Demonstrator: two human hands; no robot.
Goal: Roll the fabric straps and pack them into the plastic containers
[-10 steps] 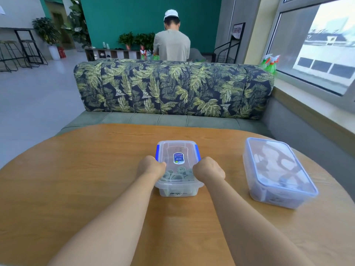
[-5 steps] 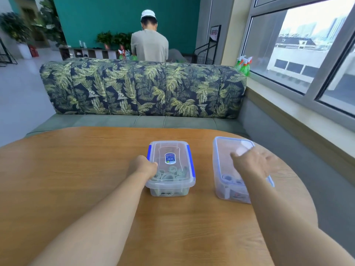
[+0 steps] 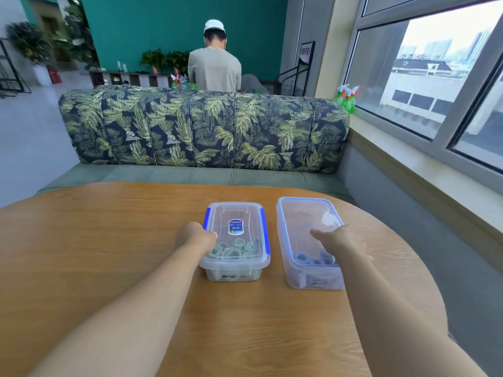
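Right hand (image 3: 339, 240) moved onto 2nd container (image 3: 304, 213), left hand (image 3: 194, 236) gripping 1st container (image 3: 234, 213)

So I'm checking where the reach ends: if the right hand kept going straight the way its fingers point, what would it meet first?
Probably the lid of the larger clear container. The right hand points forward and left over it, already above or on that lid; contact can't be told.

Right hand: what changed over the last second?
The right hand let go of the smaller container and moved right onto the larger container, which now sits closer to the smaller one. The left hand stayed on the smaller container's left edge; its lid is still on, rolled straps inside.
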